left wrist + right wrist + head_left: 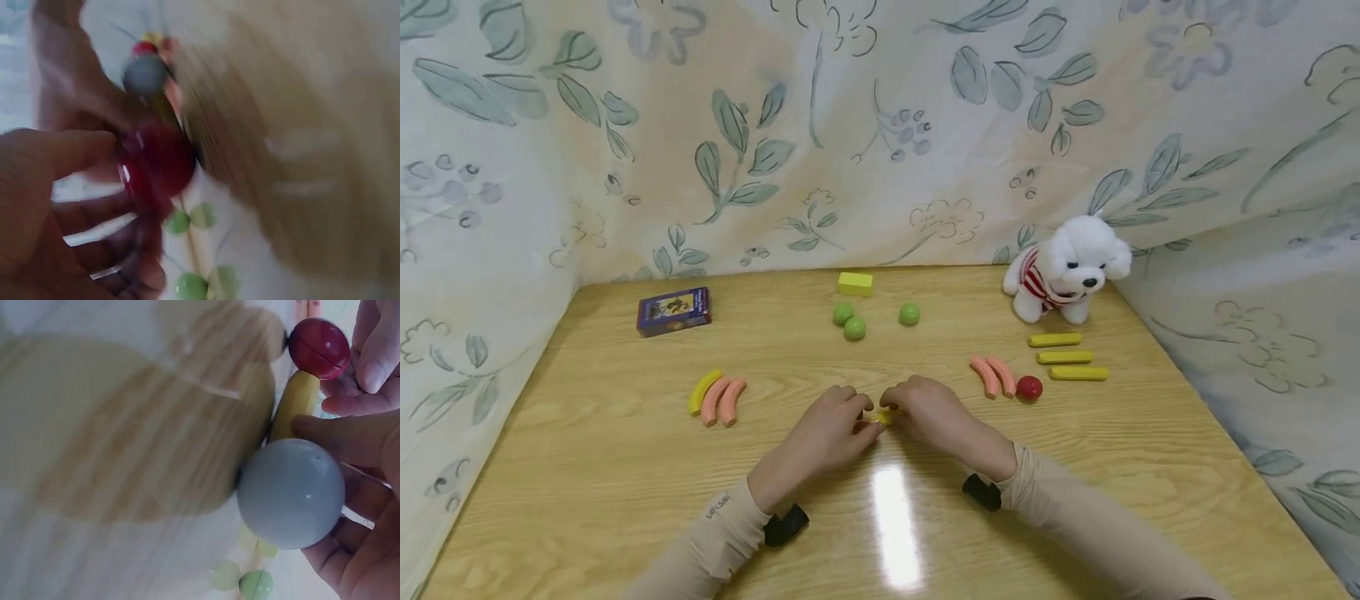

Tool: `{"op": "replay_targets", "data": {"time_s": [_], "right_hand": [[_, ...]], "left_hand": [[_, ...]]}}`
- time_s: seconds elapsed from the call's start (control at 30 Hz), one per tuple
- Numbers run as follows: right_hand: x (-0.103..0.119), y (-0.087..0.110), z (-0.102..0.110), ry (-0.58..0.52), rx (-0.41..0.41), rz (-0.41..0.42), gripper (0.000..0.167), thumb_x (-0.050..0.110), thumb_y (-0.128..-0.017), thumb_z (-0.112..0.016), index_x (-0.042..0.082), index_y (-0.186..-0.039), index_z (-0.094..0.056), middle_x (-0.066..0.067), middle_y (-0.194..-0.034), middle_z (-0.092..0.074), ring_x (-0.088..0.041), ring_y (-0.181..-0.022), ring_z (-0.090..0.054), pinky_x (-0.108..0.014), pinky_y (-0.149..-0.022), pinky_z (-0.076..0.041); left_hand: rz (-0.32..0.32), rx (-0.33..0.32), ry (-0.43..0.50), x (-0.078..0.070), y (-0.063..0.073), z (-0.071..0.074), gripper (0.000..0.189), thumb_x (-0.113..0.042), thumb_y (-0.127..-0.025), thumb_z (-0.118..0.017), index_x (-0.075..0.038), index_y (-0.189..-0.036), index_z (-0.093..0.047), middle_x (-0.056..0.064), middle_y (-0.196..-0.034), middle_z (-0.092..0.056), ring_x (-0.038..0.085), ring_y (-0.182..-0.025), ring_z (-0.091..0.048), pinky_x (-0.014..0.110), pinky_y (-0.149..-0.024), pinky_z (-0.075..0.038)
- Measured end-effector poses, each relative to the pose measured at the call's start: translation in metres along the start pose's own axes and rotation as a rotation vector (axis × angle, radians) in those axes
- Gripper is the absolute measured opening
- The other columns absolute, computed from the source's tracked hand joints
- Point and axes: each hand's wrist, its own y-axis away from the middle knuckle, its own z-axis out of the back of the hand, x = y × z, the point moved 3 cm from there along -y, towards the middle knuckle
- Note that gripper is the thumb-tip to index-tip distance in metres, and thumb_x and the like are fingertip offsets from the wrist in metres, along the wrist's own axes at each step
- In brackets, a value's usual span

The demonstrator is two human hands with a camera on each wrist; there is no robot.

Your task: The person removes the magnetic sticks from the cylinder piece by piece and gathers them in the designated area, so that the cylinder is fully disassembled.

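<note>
Near the middle of the table, my left hand [829, 427] and right hand [938, 418] meet at a yellow stick [886, 417]. In the right wrist view, this stick joins a red ball [320, 349] at one end and a grey ball [290, 494] at the other. My right thumb lies against the stick, its fingers curled behind. The left wrist view, though blurred, has my left thumb and fingers gripping the red ball [161, 164]. Both balls are hidden by the hands in the head view.
To the left lie a yellow curved stick [703, 392], two pink ones [728, 402] and a card box [674, 311]. Behind are green balls [854, 328] and a yellow block [855, 284]. Rightward: pink sticks [985, 377], a red ball [1029, 388], yellow sticks [1064, 357], a plush dog [1071, 271].
</note>
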Motion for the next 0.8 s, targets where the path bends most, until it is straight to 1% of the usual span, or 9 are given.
{"op": "replay_targets", "data": {"time_s": [0.13, 0.2, 0.33, 0.4, 0.47, 0.53, 0.6, 0.7, 0.8], "right_hand": [[0.001, -0.002, -0.004, -0.019, -0.016, -0.015, 0.021, 0.013, -0.083, -0.077, 0.01, -0.103, -0.072, -0.002, -0.097, -0.073, -0.019, -0.09, -0.066, -0.033, -0.076, -0.053], [-0.002, 0.001, -0.002, -0.011, -0.042, -0.038, 0.023, 0.018, -0.083, -0.077, 0.011, -0.105, -0.071, -0.002, -0.098, -0.072, -0.019, -0.091, -0.066, -0.034, -0.076, -0.053], [-0.012, 0.012, 0.003, -0.003, -0.097, -0.108, 0.026, 0.026, -0.083, -0.077, 0.012, -0.104, -0.071, -0.001, -0.097, -0.07, -0.016, -0.087, -0.064, -0.032, -0.073, -0.053], [-0.016, 0.019, 0.004, -0.006, -0.096, -0.144, 0.026, 0.028, -0.083, -0.077, 0.012, -0.102, -0.07, -0.001, -0.097, -0.069, -0.014, -0.083, -0.063, -0.031, -0.072, -0.052], [-0.019, 0.023, 0.003, -0.01, -0.078, -0.158, 0.026, 0.029, -0.082, -0.077, 0.013, -0.101, -0.069, 0.0, -0.095, -0.068, -0.012, -0.081, -0.062, -0.029, -0.071, -0.05], [-0.019, 0.026, 0.003, -0.015, -0.061, -0.143, 0.025, 0.028, -0.082, -0.077, 0.013, -0.1, -0.068, 0.0, -0.094, -0.067, -0.01, -0.079, -0.061, -0.027, -0.069, -0.05], [-0.016, 0.027, 0.003, -0.008, -0.055, -0.106, 0.025, 0.028, -0.082, -0.078, 0.013, -0.1, -0.067, 0.001, -0.093, -0.066, -0.01, -0.078, -0.061, -0.026, -0.068, -0.05], [-0.012, 0.028, 0.003, 0.02, -0.07, -0.042, 0.023, 0.025, -0.082, -0.078, 0.014, -0.099, -0.068, 0.001, -0.092, -0.066, -0.01, -0.078, -0.062, -0.025, -0.067, -0.051], [-0.009, 0.029, 0.002, 0.039, -0.085, -0.011, 0.02, 0.023, -0.082, -0.079, 0.015, -0.098, -0.07, 0.001, -0.092, -0.065, -0.011, -0.076, -0.061, -0.024, -0.066, -0.051]], "left_hand": [[0.014, 0.001, 0.031, 0.0, 0.006, -0.004, 0.022, -0.025, -0.085, -0.074, -0.004, -0.091, -0.069, 0.001, -0.076, -0.058, 0.014, -0.071, -0.046, 0.022, -0.06, -0.035], [0.014, 0.003, 0.036, 0.0, 0.007, -0.003, 0.022, -0.024, -0.085, -0.074, -0.004, -0.092, -0.07, 0.002, -0.076, -0.058, 0.014, -0.07, -0.047, 0.022, -0.059, -0.035], [0.014, 0.01, 0.028, 0.001, 0.007, -0.001, 0.022, -0.025, -0.085, -0.074, -0.004, -0.092, -0.071, 0.002, -0.076, -0.059, 0.013, -0.07, -0.048, 0.021, -0.059, -0.035], [0.014, 0.013, 0.024, 0.002, 0.007, 0.0, 0.023, -0.025, -0.085, -0.075, -0.004, -0.091, -0.071, 0.002, -0.075, -0.059, 0.013, -0.069, -0.047, 0.022, -0.059, -0.035], [0.021, 0.02, 0.023, 0.003, 0.007, 0.001, 0.022, -0.025, -0.085, -0.075, -0.004, -0.091, -0.071, 0.002, -0.075, -0.059, 0.013, -0.069, -0.047, 0.021, -0.059, -0.035], [0.027, 0.032, 0.028, 0.005, 0.007, 0.002, 0.022, -0.025, -0.086, -0.074, -0.004, -0.091, -0.072, 0.002, -0.076, -0.059, 0.013, -0.069, -0.046, 0.022, -0.059, -0.035], [0.032, 0.043, 0.033, 0.007, 0.006, 0.002, 0.021, -0.025, -0.086, -0.074, -0.005, -0.092, -0.072, 0.002, -0.078, -0.06, 0.012, -0.07, -0.045, 0.022, -0.06, -0.035], [0.03, 0.055, 0.044, 0.009, 0.006, 0.003, 0.02, -0.024, -0.087, -0.074, -0.005, -0.092, -0.072, 0.002, -0.078, -0.06, 0.012, -0.07, -0.044, 0.022, -0.06, -0.035], [0.027, 0.062, 0.058, 0.01, 0.006, 0.002, 0.019, -0.024, -0.087, -0.073, -0.005, -0.092, -0.072, 0.003, -0.079, -0.059, 0.012, -0.07, -0.044, 0.022, -0.061, -0.035]]}}
